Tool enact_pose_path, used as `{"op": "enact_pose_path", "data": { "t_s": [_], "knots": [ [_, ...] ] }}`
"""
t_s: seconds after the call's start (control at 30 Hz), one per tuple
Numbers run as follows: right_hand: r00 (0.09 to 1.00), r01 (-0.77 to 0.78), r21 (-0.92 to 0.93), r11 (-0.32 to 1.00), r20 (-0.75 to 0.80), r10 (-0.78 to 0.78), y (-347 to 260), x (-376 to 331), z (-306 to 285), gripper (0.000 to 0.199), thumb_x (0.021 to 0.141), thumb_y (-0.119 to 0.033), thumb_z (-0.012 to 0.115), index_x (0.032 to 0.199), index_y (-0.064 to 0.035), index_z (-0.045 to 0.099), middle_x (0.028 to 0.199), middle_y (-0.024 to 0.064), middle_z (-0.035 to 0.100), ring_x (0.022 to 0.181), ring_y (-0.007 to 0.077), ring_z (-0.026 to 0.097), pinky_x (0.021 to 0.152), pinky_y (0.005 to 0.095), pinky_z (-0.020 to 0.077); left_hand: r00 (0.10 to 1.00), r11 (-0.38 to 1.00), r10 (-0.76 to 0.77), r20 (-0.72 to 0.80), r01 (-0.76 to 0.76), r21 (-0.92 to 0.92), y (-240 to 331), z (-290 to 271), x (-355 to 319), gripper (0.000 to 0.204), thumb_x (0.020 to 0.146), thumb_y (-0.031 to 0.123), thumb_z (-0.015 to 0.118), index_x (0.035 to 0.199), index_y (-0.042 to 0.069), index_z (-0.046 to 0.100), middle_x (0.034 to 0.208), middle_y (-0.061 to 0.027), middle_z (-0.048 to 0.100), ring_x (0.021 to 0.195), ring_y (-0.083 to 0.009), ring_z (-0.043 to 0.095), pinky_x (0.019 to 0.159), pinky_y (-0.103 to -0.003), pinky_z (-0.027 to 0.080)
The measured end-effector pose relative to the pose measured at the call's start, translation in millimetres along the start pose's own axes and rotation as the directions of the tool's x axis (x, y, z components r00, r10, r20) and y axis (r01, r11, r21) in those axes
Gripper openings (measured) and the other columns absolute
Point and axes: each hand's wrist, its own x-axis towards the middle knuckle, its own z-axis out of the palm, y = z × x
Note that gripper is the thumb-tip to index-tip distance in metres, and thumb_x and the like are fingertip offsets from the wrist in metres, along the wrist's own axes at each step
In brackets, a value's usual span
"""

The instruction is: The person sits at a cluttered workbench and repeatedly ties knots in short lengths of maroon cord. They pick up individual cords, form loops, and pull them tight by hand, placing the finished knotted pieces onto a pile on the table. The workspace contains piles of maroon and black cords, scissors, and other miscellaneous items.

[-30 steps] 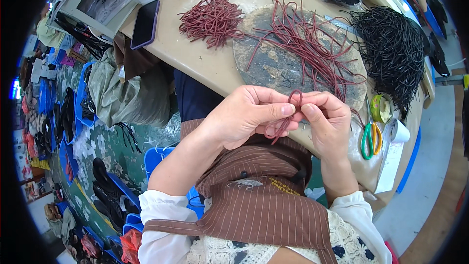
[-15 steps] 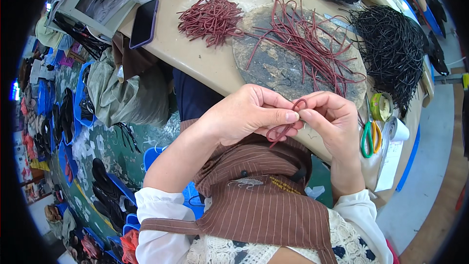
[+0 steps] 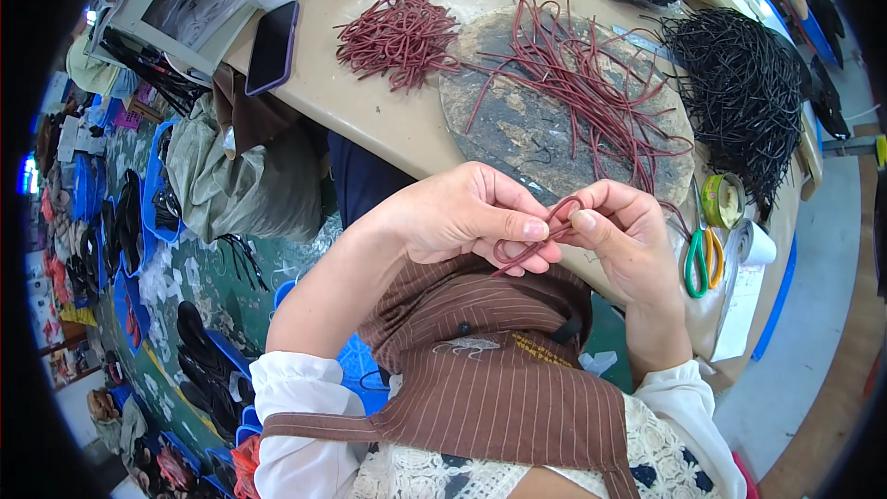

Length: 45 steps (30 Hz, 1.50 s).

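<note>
Both hands met over my lap at the tabletop (image 3: 370, 102) edge: left hand (image 3: 462, 217) and right hand (image 3: 619, 240) each pinched the looped dark red cord (image 3: 536, 240) between thumb and fingertips.

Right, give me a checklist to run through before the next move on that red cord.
1. Left hand pinches the red cord: ok.
2. Right hand grips its other side: ok.
3. Cord bent into a loop between the fingers: ok.
4. Loop ends even: cannot tell, hidden by the fingers.
5. Loose red cords within reach on the round board: ok.
6. Green-handled scissors lie apart from both hands: ok.
</note>
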Motion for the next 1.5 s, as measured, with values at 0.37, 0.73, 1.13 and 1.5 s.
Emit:
{"op": "enact_pose_path", "data": {
  "t_s": [0.37,0.73,1.13,1.5],
  "knots": [
    [0.901,0.225,-0.959,0.175,0.136,-0.412,-29.3,88.0,-25.7,0.027,0.079,-0.006,0.059,0.105,-0.0023,0.057,0.096,0.0122,0.058,0.086,0.0197,0.059,0.073,0.028,0.0463,0.157,0.099,0.978,-0.136,0.222,0.97,66.9,-72.8,-14.6,0.029,0.077,0.014,0.062,0.103,0.0,0.06,0.095,-0.0154,0.063,0.088,-0.0238,0.061,0.077,-0.029,0.047],
    [0.817,0.39,-0.92,-0.031,0.361,-0.45,-39.7,97.5,-19.1,0.009,0.074,-0.007,0.059,0.082,-0.0035,0.062,0.076,0.012,0.058,0.071,0.0272,0.058,0.063,0.035,0.0463,0.215,-0.376,0.92,0.329,0.243,0.894,0.5,-29.2,51.3,0.031,0.074,0.005,0.061,0.105,0.008,0.061,0.099,-0.0069,0.063,0.095,-0.0225,0.059,0.088,-0.036,0.043],
    [0.923,-0.114,-0.354,0.928,0.309,0.231,-54.9,43.9,-13.1,0.017,0.083,-0.013,0.058,0.092,0.0021,0.062,0.078,0.0022,0.062,0.064,0.0043,0.053,0.054,0.0165,0.0402,0.659,0.576,0.712,-0.24,-0.354,0.736,-15.5,12.0,8.5,0.015,0.081,0.008,0.06,0.092,0.0,0.065,0.085,-0.0084,0.066,0.079,-0.017,0.062,0.075,-0.028,0.048],
    [0.993,0.101,-0.439,0.893,0.095,-0.065,-40.9,68.8,11.1,0.013,0.079,-0.002,0.06,0.09,0.0034,0.057,0.077,0.0044,0.06,0.069,0.0077,0.057,0.061,0.0207,0.048,0.829,0.892,0.424,-0.364,-0.451,0.012,-15.5,3.7,17.7,0.024,0.087,0.016,0.054,0.102,-0.002,0.058,0.091,-0.0081,0.062,0.083,-0.0137,0.061,0.075,-0.026,0.05]
  ]
}}
